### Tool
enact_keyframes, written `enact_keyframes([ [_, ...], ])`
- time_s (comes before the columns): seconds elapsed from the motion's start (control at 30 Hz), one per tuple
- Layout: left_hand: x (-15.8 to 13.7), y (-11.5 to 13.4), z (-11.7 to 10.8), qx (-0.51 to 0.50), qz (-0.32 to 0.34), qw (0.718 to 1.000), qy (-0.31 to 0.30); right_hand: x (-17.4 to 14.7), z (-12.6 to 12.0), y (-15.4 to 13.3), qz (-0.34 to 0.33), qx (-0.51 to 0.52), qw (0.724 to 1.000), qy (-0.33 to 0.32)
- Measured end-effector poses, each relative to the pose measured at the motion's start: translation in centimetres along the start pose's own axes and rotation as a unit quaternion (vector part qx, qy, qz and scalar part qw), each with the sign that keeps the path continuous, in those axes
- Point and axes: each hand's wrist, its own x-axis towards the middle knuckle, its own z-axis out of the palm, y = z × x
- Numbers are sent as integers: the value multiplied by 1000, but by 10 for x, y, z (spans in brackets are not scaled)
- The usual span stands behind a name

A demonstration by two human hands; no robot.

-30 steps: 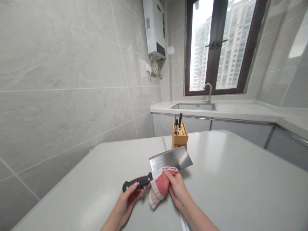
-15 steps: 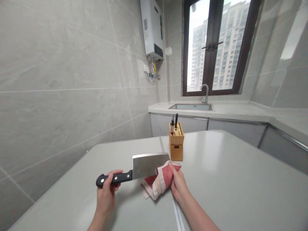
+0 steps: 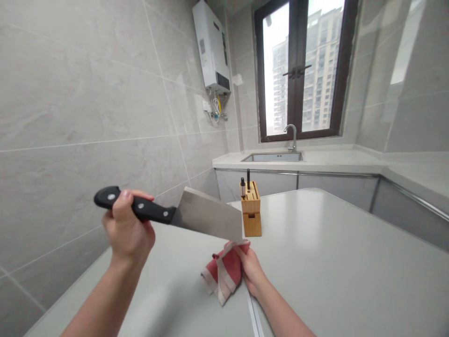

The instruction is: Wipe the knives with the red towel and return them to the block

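Observation:
My left hand (image 3: 129, 227) is wrapped round the black riveted handle of a cleaver (image 3: 210, 215), raised above the table. The broad steel blade slants down to the right, its far corner close to the cloth. Pinched in my right hand (image 3: 250, 271) is a red and white cloth (image 3: 224, 271), which hangs in folds below the blade. Whether blade and cloth still touch at that corner I cannot tell. Just behind the blade's end stands a wooden knife block (image 3: 251, 220) with two dark-handled tools in its top.
The pale table (image 3: 315, 262) has a seam running down its middle. Beyond it are a counter (image 3: 336, 161) with a sink (image 3: 273, 157) and a faucet (image 3: 292, 135). A tiled wall (image 3: 87, 93) rises at the left, and a water heater (image 3: 212, 47) hangs near the window.
My left hand has lifted the cleaver up and to the left, tilting its blade downward to the right. The blade has come out of the cloth's folds. My right hand has shifted slightly left and down.

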Motion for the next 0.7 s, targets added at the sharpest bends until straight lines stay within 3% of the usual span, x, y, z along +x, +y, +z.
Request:
enact_keyframes([
  [0.2,13,27,86,-20,137,986,-89,-4,0,3,1,-108,994,-3],
  [0.37,0,23,142,38,219,961,-164,-2,-5,5,0,-116,993,-11],
  [0.53,-18,5,173,111,249,940,-205,-3,-5,3,-7,-124,992,-22],
  [0.7,-23,-8,187,139,248,935,-210,-4,-1,-1,-28,-123,992,-18],
])
